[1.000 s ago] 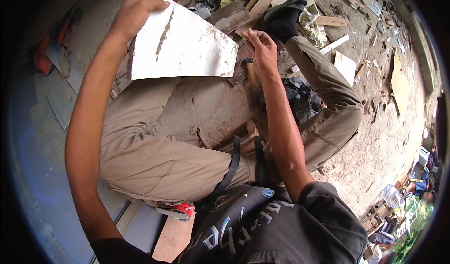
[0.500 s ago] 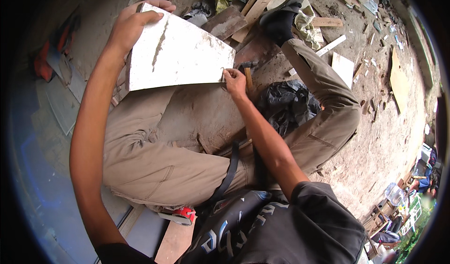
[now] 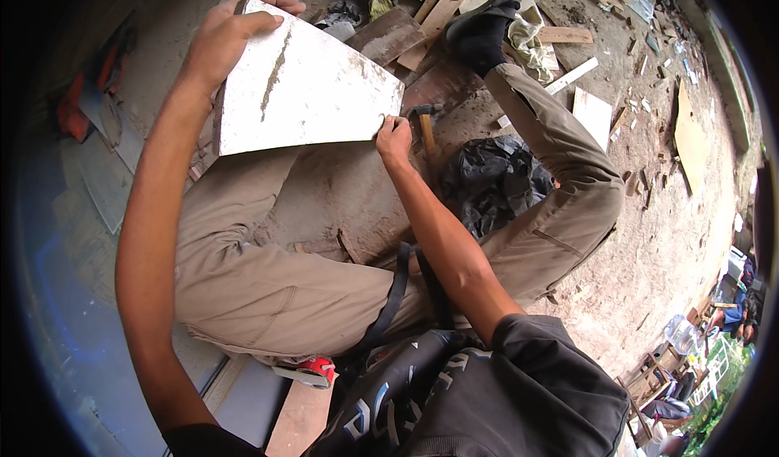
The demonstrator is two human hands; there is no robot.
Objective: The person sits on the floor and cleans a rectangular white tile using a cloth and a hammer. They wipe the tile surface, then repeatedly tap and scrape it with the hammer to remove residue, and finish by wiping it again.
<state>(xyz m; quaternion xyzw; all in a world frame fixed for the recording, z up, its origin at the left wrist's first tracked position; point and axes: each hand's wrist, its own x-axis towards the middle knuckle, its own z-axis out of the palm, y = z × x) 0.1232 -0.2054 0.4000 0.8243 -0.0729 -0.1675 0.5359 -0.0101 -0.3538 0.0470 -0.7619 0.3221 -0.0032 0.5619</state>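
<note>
A white, stained board (image 3: 324, 92) with a dark scratch down its face is held up over my bent leg, tilted toward me. My left hand (image 3: 231, 35) grips its upper left corner, thumb on the white face and fingers behind the edge. At the lower right corner my right hand (image 3: 394, 138) is closed, its fingertips pinching the board's edge. Whether a small item also sits between those fingertips cannot be made out. Just right of that hand lies a hammer (image 3: 428, 133) with a wooden handle, on the ground.
A crumpled black plastic bag (image 3: 495, 177) lies between my legs. Wood scraps (image 3: 438, 23) and a white offcut (image 3: 592, 116) litter the dirt floor. A red object (image 3: 316, 368) and a wooden piece (image 3: 300, 416) are beside my hip. Another person (image 3: 742, 311) is at the far right.
The board and both hands have shifted slightly left, and the board's lower right corner has come up a little. My grip on it looks the same.
</note>
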